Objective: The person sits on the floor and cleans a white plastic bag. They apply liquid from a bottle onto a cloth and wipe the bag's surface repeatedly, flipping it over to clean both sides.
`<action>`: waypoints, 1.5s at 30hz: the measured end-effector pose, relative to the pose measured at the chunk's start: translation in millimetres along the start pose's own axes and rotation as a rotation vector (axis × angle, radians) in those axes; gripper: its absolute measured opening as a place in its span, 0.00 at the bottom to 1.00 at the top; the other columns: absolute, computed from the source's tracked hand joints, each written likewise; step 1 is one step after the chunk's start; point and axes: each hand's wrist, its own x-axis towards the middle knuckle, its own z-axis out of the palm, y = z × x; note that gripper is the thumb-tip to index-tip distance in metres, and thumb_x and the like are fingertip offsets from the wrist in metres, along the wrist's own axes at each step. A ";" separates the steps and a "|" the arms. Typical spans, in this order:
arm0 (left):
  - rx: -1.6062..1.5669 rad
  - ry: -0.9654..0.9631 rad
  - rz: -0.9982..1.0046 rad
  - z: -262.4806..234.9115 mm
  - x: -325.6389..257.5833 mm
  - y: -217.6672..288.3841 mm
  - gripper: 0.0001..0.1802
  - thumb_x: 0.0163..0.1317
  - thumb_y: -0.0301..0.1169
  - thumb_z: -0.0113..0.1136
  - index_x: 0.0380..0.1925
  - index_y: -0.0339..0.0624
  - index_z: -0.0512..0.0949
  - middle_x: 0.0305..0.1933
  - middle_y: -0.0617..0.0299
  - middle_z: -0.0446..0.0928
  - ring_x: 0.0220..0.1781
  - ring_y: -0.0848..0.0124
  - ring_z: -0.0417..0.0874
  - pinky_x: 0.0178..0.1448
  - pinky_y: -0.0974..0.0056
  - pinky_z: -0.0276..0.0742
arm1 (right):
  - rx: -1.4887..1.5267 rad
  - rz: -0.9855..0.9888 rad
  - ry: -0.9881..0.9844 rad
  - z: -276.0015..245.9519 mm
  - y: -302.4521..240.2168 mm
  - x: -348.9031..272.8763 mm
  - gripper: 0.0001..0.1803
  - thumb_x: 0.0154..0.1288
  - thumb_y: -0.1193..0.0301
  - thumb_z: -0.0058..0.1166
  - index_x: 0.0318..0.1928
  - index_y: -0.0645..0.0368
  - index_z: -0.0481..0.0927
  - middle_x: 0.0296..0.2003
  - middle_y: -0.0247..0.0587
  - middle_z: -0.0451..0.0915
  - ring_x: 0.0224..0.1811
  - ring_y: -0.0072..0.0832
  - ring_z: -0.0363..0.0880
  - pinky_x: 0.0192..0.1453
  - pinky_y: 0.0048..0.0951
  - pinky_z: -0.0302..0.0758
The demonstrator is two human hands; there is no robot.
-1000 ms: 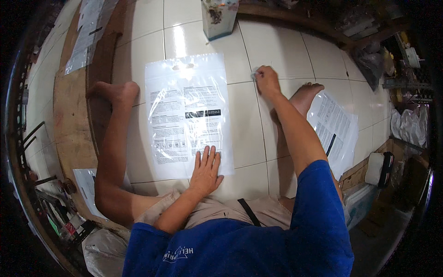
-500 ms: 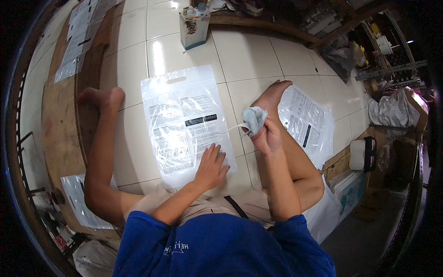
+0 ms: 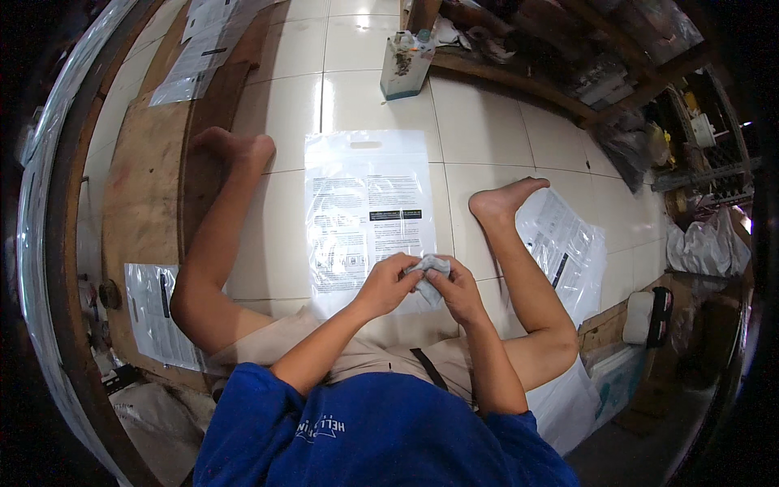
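Note:
A crumpled light grey-blue rag [image 3: 432, 265] is pinched between both hands, over the lower right edge of a printed plastic bag. My left hand [image 3: 388, 286] grips its left side, thumb and fingers closed. On the other side my right hand [image 3: 459, 292] is closed on it too, thumb pressed in from above. The clear-and-white plastic bag [image 3: 367, 166], with a handle slot at its far end, lies flat on the tiles between my legs. Black printing and a dark bar cover its front.
More printed bags [image 3: 560, 243] lie beside my right leg, and others [image 3: 154, 321] on the wooden board [image 3: 134, 191] at left. Ahead stands a stained jug [image 3: 406, 69] with bluish liquid, near a wooden shelf [image 3: 511, 81]. A white-and-black block [image 3: 647, 316] sits at right.
My right hand has brought the rag down and left. My left hand has lifted off the plastic bag and taken hold of the rag too. The view has shifted left.

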 end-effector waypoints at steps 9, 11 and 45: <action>-0.708 -0.076 -0.229 -4.0 2.6 -35.5 0.17 0.70 0.30 0.55 0.56 0.38 0.72 0.39 0.62 0.78 0.31 0.75 0.77 0.36 0.70 0.75 | 0.635 0.154 -0.066 2.4 21.0 8.8 0.16 0.76 0.66 0.47 0.55 0.64 0.74 0.46 0.40 0.81 0.47 0.28 0.80 0.53 0.32 0.77; -0.759 -0.071 -0.233 -6.0 9.5 -28.8 0.17 0.70 0.30 0.54 0.57 0.39 0.71 0.37 0.60 0.78 0.31 0.75 0.78 0.36 0.69 0.75 | 0.681 0.150 -0.060 4.0 17.0 17.0 0.17 0.76 0.64 0.45 0.56 0.64 0.73 0.48 0.43 0.80 0.48 0.31 0.80 0.55 0.35 0.76; 1.056 0.132 0.616 -119.5 90.1 107.3 0.42 0.48 0.27 0.69 0.66 0.39 0.66 0.51 0.44 0.71 0.54 0.49 0.72 0.59 0.52 0.69 | 0.650 -0.141 0.086 -36.0 -14.8 85.9 0.12 0.71 0.72 0.53 0.53 0.60 0.75 0.42 0.32 0.81 0.41 0.22 0.79 0.46 0.26 0.77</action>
